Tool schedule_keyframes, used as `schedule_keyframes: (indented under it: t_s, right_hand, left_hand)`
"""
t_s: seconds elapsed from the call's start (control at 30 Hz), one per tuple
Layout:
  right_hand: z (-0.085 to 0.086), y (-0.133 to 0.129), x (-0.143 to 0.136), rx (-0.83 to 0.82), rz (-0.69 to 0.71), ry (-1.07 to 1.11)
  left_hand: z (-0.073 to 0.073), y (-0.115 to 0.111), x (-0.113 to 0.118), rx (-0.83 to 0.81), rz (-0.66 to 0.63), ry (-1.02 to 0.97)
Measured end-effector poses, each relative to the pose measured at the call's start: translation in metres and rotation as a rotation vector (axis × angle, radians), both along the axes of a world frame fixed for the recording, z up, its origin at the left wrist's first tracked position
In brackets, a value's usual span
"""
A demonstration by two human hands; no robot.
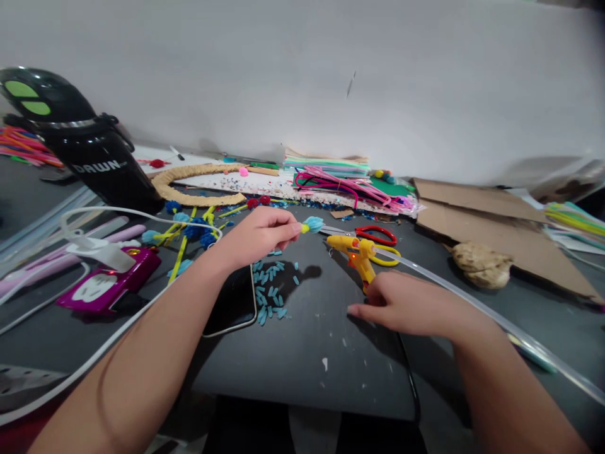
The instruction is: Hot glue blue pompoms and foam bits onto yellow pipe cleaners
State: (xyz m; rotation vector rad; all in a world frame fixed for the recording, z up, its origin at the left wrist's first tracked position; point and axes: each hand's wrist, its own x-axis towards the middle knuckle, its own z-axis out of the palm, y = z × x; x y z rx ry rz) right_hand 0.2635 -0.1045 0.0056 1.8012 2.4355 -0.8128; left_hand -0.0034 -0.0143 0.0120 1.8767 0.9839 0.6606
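Between the fingertips of my left hand is a small light-blue flower with a yellow stem, held above the dark table. My right hand is closed around the handle of a yellow glue gun, whose nozzle points left, near the flower but apart from it. A long clear glue stick runs out of the gun's back over my right forearm. Small light-blue pieces lie scattered below my left hand. Just behind the gun are red and yellow-handled scissors.
A phone lies under my left wrist. Left of it are a purple power strip, a white cable and a black bottle. Blue flowers, a tan wrapped ring and pink pipe cleaners are behind. Cardboard is right.
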Motion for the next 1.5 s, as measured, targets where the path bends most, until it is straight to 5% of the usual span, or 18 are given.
schedule_keyframes:
  t_s: [0.2, 0.47, 0.63, 0.83, 0.93, 1.27, 1.5]
  right_hand:
    - [-0.003, 0.013, 0.004, 0.224, -0.262, -0.368]
    - [-0.019, 0.033, -0.005, 0.271, -0.356, -0.383]
    - [-0.025, 0.037, 0.000, 0.279, -0.397, -0.070]
    - [-0.024, 0.039, -0.018, 0.032, -0.664, 0.964]
    - [-0.022, 0.039, -0.026, -0.094, -0.697, 1.242]
    - [-0.024, 0.034, -0.028, -0.086, -0.490, 1.482]
    - [-0.025, 0.026, -0.032, 0.233, -0.480, 1.156]
  left_hand:
    - [-0.003, 0.002, 0.000, 0.010, 0.050, 0.008]
    - [-0.002, 0.002, 0.001, 0.024, 0.052, 0.012]
    - [-0.004, 0.004, 0.000, 0.022, 0.089, -0.035]
    - [-0.004, 0.004, 0.001, 0.007, 0.150, -0.154]
    - [-0.003, 0.003, 0.002, 0.021, 0.159, -0.175]
    - [-0.006, 0.003, 0.003, 0.038, 0.216, -0.155]
    - [-0.006, 0.002, 0.006, 0.057, 0.232, -0.084]
